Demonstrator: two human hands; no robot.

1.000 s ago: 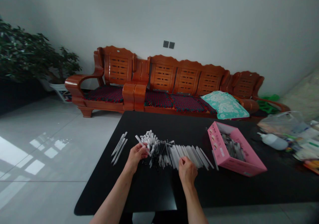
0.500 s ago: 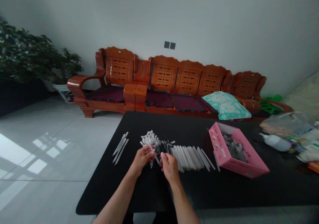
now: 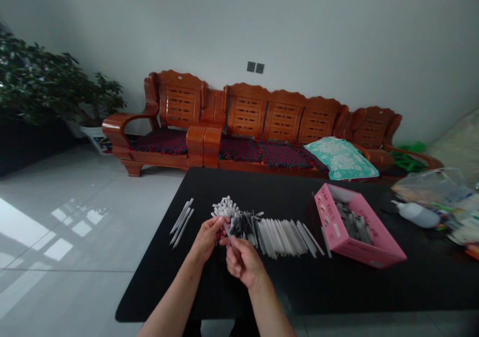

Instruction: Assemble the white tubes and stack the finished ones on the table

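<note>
My right hand (image 3: 245,263) is closed round the lower part of a slim, pale pen barrel (image 3: 227,230), which tilts up to the left. At its upper end, the fingers of my left hand (image 3: 207,237) are pinched together; whatever small part they may hold there is hidden. Just beyond the hands lies a heap of short white caps (image 3: 225,206). Beside it is a bunch of thin dark refills (image 3: 245,223). A row of translucent white barrels (image 3: 282,237) stretches to the right. Several pens (image 3: 182,223) lie side by side on the left.
A pink box (image 3: 374,257) with dark grey pen parts (image 3: 354,222) stands on the black table (image 3: 168,287). Farther right are a white bottle (image 3: 415,213) and plastic bags (image 3: 430,184). A wooden sofa (image 3: 247,107) with a turquoise pillow (image 3: 342,158) runs behind the table.
My right hand has moved left from beside the refills and now grips the lower part of the barrel. My left hand has shifted slightly left, at the barrel's upper end.
</note>
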